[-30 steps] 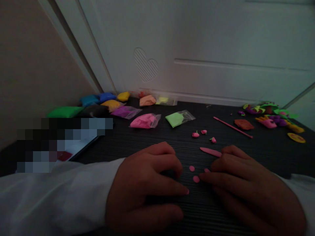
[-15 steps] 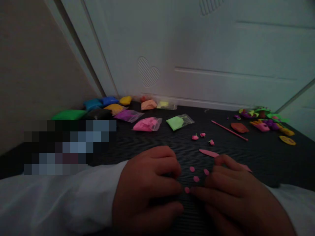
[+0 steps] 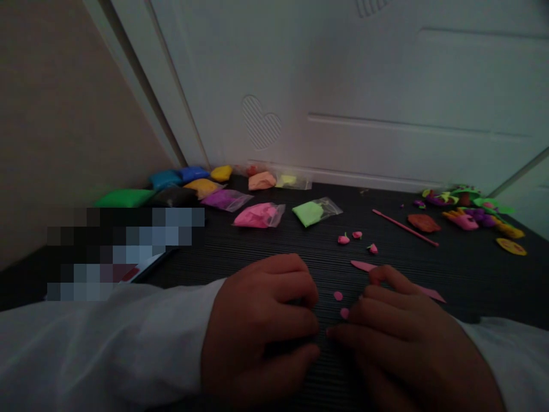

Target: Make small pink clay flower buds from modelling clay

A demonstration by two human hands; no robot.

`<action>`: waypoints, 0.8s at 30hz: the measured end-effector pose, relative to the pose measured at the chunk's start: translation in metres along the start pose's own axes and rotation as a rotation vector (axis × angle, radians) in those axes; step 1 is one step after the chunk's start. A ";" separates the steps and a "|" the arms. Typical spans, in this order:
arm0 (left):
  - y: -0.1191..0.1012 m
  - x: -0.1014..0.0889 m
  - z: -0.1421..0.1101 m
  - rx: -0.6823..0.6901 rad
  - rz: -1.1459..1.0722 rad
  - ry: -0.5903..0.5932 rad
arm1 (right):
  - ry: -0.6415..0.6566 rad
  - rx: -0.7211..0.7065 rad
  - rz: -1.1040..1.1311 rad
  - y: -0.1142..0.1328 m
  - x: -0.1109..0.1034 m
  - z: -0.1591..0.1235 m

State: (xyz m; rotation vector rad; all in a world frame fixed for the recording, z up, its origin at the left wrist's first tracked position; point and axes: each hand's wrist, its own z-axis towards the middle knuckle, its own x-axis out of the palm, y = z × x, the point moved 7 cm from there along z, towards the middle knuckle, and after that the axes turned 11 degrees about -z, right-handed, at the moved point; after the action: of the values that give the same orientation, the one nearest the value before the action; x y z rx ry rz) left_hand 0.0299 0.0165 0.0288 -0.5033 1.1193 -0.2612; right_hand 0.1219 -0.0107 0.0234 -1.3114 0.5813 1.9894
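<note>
My left hand [image 3: 261,329] hovers over the dark table with curled fingers. A gap separates its thumb from its forefinger, and nothing shows between them. Opposite it, my right hand [image 3: 412,337] is bent low, fingers together, its tip on a small flat pink clay disc [image 3: 329,331] that is mostly covered. Two more pink discs, an upper one [image 3: 338,296] and a lower one [image 3: 345,313], lie beside its knuckles. A pink modelling knife [image 3: 363,266] lies behind the right hand, partly hidden by it. Several tiny pink clay rosebuds [image 3: 343,239] sit farther back.
Bags of coloured clay, among them a pink one [image 3: 257,216] and a light green one [image 3: 309,213], line the back. A thin pink stick [image 3: 405,228] and a reddish clay lump [image 3: 424,222] lie right, near finished clay figures [image 3: 465,219]. A blurred-out device stands left.
My right hand has shifted slightly left over the discs, hiding one and covering more of another. My left hand stays nearly in place. The view has shifted slightly.
</note>
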 end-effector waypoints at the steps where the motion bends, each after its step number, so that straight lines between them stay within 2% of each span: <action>1: 0.000 0.000 0.000 0.000 0.003 0.002 | -0.020 -0.005 -0.020 0.000 0.000 -0.001; 2: 0.000 0.000 0.000 -0.001 0.006 0.004 | -0.141 -0.070 -0.015 0.005 -0.008 -0.002; 3: 0.000 0.000 0.000 -0.001 0.008 0.007 | -0.140 -0.064 -0.030 0.005 -0.008 -0.003; 4: 0.000 0.000 0.000 0.000 0.009 0.009 | -0.030 -0.004 -0.059 0.001 0.000 -0.002; 6: -0.001 -0.001 0.001 0.006 0.012 0.003 | 0.038 -0.017 -0.069 0.004 0.005 -0.004; 12: 0.000 0.000 0.001 -0.003 0.019 0.003 | 0.077 -0.047 -0.049 0.003 0.012 -0.008; 15: 0.000 0.001 0.000 -0.003 0.015 0.001 | 0.042 -0.045 -0.062 -0.001 0.011 -0.007; 17: 0.001 0.001 0.000 -0.010 0.007 0.002 | -0.047 -0.076 -0.070 0.000 0.005 -0.008; 18: 0.002 0.001 0.000 -0.013 0.005 0.002 | 0.006 -0.042 -0.077 -0.003 0.008 -0.008; 20: 0.002 0.001 0.000 -0.014 0.007 -0.001 | -0.062 -0.075 -0.060 -0.001 0.003 -0.010; 22: 0.002 0.000 -0.001 -0.012 0.009 -0.006 | 0.067 -0.064 -0.080 -0.001 0.011 -0.011; 24: 0.002 0.001 -0.001 -0.009 0.003 -0.007 | 0.107 -0.071 -0.080 0.000 0.013 -0.010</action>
State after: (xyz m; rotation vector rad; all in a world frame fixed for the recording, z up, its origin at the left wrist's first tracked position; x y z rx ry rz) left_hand 0.0295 0.0178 0.0271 -0.5103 1.1144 -0.2518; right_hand 0.1249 -0.0138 0.0074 -1.4690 0.5032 1.8991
